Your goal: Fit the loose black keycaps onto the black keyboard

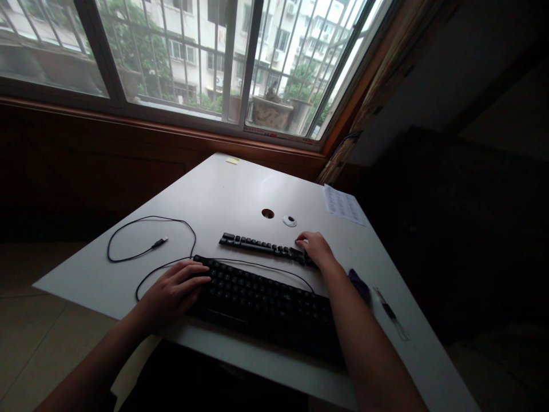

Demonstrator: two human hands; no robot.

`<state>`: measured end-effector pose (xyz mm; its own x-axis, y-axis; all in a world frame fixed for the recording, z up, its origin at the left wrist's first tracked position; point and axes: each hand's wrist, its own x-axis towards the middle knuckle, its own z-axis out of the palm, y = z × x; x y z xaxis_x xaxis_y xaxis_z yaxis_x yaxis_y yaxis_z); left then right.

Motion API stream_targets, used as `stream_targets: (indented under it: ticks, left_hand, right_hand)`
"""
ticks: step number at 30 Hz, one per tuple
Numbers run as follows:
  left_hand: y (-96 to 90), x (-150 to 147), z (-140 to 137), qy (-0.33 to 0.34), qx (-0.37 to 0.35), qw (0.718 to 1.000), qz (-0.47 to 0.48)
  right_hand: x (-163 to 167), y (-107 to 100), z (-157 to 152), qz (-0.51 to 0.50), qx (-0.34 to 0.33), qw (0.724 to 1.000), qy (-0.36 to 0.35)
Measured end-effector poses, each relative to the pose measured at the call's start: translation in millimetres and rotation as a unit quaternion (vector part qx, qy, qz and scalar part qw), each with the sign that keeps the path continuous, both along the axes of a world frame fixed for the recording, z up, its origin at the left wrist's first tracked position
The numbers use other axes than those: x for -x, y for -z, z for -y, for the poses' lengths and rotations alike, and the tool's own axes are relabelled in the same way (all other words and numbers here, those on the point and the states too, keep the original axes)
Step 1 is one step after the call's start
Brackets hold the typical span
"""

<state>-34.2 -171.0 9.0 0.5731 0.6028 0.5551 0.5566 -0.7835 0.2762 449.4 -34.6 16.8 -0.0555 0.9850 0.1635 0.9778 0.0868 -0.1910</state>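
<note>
Counting one keyboard [257,294] and one row of keys [253,245] beyond, on our white tabletop [193,194] beneath a window [193,57]. Left hand [178,286]: fingers spread on keyboard; right hand [315,246]: fingers narrow at row's right end, grip unclear.

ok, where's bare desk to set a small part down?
Far desk, between yellow note and hole; left corner, outside the looped cable. Crowded: near middle and right, with keyboard, key row, right hand, purple item, wire tool.

The keyboard [261,294] is matt plastic; the worktop [240,194], smooth with a soft sheen; the window surround [344,111], glossy-looking wood.
</note>
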Motion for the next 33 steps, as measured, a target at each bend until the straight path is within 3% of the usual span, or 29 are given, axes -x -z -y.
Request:
stream_targets:
  ticks: [6,10,13,18,22,25,33]
  left_hand:
    - [-1.4,0.0,0.2,0.000,-0.002,1.000,0.001]
    - [-0.7,0.1,-0.8,0.001,-0.004,1.000,-0.002]
    - [0.4,0.4,-1.5,0.001,-0.009,1.000,0.006]
    - [2.8,2.3,-3.1,0.005,-0.001,1.000,-0.002]
    - [1.8,2.0,-3.8,0.002,-0.001,1.000,0.000]
    - [0.8,1.8,-4.2,0.006,-0.005,1.000,0.000]
    - [1.3,3.3,-4.9,0.011,-0.001,1.000,-0.005]
  right_hand:
    - [13.2,-6.4,10.3,-0.033,-0.055,0.997,-0.036]
    - [20.5,-16.3,33.9,-0.074,-0.115,0.989,-0.058]
    - [21.2,-26.9,70.0,-0.100,-0.154,0.981,-0.065]
    - [12.0,-37.3,160.3,-0.112,-0.186,0.974,-0.070]
    - [0.9,-26.2,228.2,-0.105,-0.188,0.974,-0.063]
    - [-2.8,-11.7,259.9,-0.102,-0.171,0.978,-0.063]
    - [6.6,2.6,276.2,-0.073,-0.195,0.973,-0.095]
